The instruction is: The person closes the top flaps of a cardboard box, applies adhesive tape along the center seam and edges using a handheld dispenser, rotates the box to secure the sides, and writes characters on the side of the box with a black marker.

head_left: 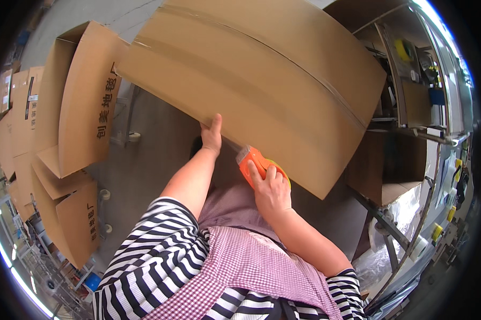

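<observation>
A large brown cardboard box [261, 90] lies tilted in front of me, a strip of clear tape along the seam of its face. At its near edge is my left hand [212, 137], closed on the cardboard with the thumb against the face; its other fingers are mostly hidden. My right hand [272, 194] is wrapped round an orange tape dispenser [255, 165] with a roll partly showing behind the fingers. The dispenser's head is at the box's near edge, a short way right of my left hand, and a bit of clear tape seems to stretch between them.
Open cardboard cartons [85, 101] stand stacked on the left, near a wheeled metal frame [124, 120]. On the right is a metal rack [435, 133] with tape rolls and tools, an open carton [392, 165] and clear plastic film [379, 266] low down. Grey floor [155, 144] shows below the box.
</observation>
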The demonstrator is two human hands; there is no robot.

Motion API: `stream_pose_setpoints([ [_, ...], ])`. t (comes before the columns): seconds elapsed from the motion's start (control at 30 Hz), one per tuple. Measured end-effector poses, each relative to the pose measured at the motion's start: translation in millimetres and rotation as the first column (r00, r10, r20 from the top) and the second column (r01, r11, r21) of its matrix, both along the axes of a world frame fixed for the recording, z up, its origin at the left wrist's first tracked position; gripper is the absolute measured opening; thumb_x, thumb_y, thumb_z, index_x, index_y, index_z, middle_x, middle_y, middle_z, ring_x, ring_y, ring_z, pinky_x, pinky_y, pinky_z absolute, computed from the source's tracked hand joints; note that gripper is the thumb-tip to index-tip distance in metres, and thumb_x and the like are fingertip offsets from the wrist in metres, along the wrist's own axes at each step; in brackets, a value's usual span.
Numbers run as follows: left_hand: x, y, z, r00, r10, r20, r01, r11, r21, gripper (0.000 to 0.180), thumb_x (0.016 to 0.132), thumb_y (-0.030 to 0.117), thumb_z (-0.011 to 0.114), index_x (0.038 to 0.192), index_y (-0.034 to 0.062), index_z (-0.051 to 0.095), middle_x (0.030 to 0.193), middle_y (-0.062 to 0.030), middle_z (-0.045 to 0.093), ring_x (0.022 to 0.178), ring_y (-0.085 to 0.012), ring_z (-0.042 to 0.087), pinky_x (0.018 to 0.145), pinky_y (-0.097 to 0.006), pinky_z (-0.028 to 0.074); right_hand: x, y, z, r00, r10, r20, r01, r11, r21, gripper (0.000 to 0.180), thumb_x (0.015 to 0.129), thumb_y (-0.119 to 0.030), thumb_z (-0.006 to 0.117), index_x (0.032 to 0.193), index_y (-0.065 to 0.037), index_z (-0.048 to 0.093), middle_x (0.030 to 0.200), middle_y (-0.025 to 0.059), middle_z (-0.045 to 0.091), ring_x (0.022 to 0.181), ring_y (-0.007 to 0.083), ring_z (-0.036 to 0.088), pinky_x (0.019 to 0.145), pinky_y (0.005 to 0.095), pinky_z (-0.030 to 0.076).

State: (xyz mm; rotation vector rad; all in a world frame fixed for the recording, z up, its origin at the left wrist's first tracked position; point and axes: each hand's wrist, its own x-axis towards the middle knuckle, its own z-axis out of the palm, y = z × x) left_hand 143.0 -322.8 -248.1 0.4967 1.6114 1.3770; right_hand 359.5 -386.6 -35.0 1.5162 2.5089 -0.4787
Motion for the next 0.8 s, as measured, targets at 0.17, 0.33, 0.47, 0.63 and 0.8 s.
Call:
stream_pose_setpoints([
  [0.17,2,3,21,0.997,0.063,-0.034,-0.064,0.996,-0.054,0.093,0.09,0.057,0.07,0.151,-0.0024,0.032,0.153,-0.0138,0.041,0.14,-0.025,0.039,0.116,-0.036,0.029,118,-43,12,0.996,-0.043,-0.082,0.045,0.999,0.021,0.076,0.071,-0.01,0.073,0.144,-0.022,0.053,0.108,0.0175,0.054,0.09,0.0334,0.06,0.079,0.0433,0.053],
  [0.33,0,2,9,0.996,0.057,-0.067,-0.064,0.991,-0.116,0.094,0.087,0.069,0.064,0.148,0.0016,0.042,0.149,-0.0098,0.046,0.137,-0.0236,0.042,0.114,-0.039,0.032,263,-107,39,0.981,-0.161,0.107,0.16,0.987,0.02,0.069,0.074,-0.012,0.072,0.14,-0.025,0.057,0.104,0.0134,0.054,0.094,0.0321,0.06,0.079,0.0424,0.053],
  [0.47,-17,0,-12,0.995,0.08,0.064,-0.067,0.98,-0.189,0.091,0.083,0.071,0.067,0.145,0.0097,0.044,0.135,-0.0062,0.057,0.121,-0.0217,0.055,0.098,-0.04,0.046,299,-126,34,0.975,-0.192,0.116,0.186,0.981,0.064,0.069,0.074,-0.01,0.071,0.139,-0.025,0.058,0.104,0.0142,0.054,0.094,0.0319,0.06,0.081,0.042,0.052],
  [0.63,-30,-1,-9,0.989,0.038,0.14,0.004,0.957,-0.289,0.088,0.08,0.074,0.067,0.144,0.0179,0.043,0.134,-0.0023,0.055,0.115,-0.0211,0.056,0.089,-0.041,0.048,284,-108,-13,0.968,-0.213,0.13,0.198,0.973,0.119,0.067,0.074,-0.009,0.07,0.139,-0.023,0.058,0.103,0.0143,0.055,0.088,0.0312,0.061,0.08,0.0411,0.053],
  [0.8,-14,6,6,0.993,0.116,0.013,-0.105,0.937,-0.334,0.079,0.079,0.079,0.063,0.125,0.0156,0.059,0.103,-0.0008,0.068,0.089,-0.0175,0.066,0.077,-0.037,0.05,270,-98,-24,0.799,-0.542,0.259,0.564,0.826,-0.012,0.061,0.076,-0.011,0.071,0.135,-0.019,0.059,0.1,0.0163,0.055,0.081,0.0334,0.066,0.07,0.0428,0.056],
])
